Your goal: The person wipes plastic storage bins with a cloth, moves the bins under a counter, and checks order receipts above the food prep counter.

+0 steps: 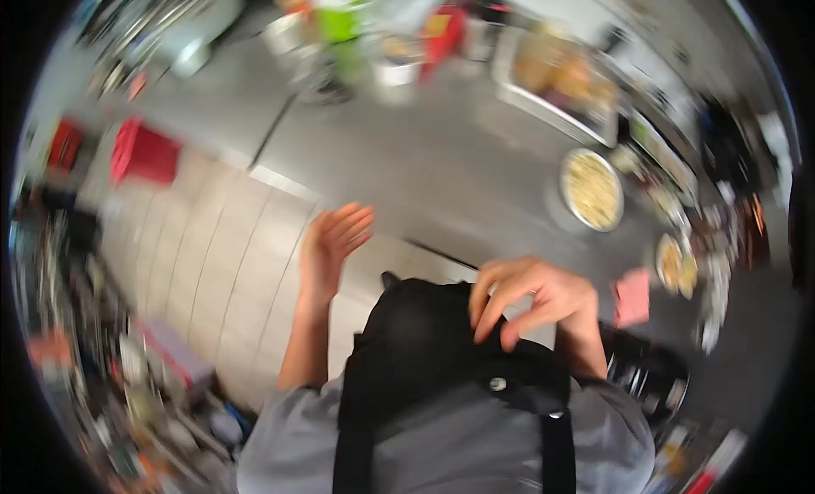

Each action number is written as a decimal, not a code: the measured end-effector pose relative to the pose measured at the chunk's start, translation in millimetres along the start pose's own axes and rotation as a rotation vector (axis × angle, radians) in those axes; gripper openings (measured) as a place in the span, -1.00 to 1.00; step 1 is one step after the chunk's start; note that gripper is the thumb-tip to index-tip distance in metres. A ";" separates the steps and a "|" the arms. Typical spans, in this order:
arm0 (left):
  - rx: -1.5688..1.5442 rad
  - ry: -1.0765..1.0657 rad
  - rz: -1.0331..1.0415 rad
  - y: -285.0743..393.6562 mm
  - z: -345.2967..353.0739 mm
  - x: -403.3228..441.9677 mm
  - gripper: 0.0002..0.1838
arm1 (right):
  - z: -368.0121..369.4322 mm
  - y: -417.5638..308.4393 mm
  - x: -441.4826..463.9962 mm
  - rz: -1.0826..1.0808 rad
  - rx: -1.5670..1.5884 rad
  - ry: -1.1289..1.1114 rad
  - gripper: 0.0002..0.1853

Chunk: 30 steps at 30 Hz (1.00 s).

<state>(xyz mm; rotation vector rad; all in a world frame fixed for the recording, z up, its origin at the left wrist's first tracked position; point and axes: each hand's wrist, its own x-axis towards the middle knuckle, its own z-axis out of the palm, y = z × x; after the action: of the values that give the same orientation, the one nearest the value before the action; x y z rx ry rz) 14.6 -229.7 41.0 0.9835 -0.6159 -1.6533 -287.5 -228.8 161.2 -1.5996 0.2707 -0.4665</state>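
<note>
My left hand is raised over the tiled floor near the steel counter's front edge, its fingers extended and nothing in it. On the other side, my right hand hovers by the black apron, fingers bent and spread with a gap to the thumb, also holding nothing. Whether its fingertips touch the apron is unclear. A metal bowl of pale yellow shredded food stands on the counter beyond my right hand. To the right of that hand lies a pink cloth.
At the back right is a metal tray of blurred food. Cups and containers stand at the counter's back, beside a red item. A red bin is at the left, above cluttered shelving. Plated food sits at the right.
</note>
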 end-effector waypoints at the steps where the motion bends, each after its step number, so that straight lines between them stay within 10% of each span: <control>1: 0.059 -0.020 0.006 -8.5 -8.1 6.9 -0.35 | 6.9 -0.8 4.7 -0.203 0.065 -0.110 -0.79; 5: 0.205 -0.030 -0.064 -22.1 15.3 32.4 -0.43 | 22.7 10.9 -17.3 -0.200 0.038 -0.222 -0.75; 9: 0.262 -0.149 -0.076 -40.3 58.9 46.8 -0.50 | -2.4 2.3 -88.0 -0.144 -0.061 0.161 -0.89; 18: 0.383 -0.210 0.014 -132.3 181.9 25.9 -0.57 | -22.1 151.6 -439.5 1.430 -1.049 1.650 -0.52; 19: 0.367 -0.232 0.012 -150.8 200.3 21.9 -0.57 | -34.5 221.4 -503.3 1.424 -0.623 1.468 -0.43; 21: 0.423 -0.261 -0.018 -186.4 238.0 16.4 -0.58 | -18.3 204.9 -458.9 1.274 -1.064 1.492 -0.54; 24: 0.434 -0.436 -0.089 -213.8 318.7 4.6 -0.65 | -37.0 150.0 -461.1 0.868 -0.710 1.157 -0.47; 30: 0.516 -0.710 0.347 -179.4 486.1 31.8 -0.63 | -151.2 -35.1 -473.6 0.322 -0.640 1.341 -0.53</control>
<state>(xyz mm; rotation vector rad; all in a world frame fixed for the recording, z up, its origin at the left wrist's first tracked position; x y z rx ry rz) -493.8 -245.2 144.7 0.5547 -1.6535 -1.5321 -779.0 -150.2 137.7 -1.5460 1.7956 -1.2313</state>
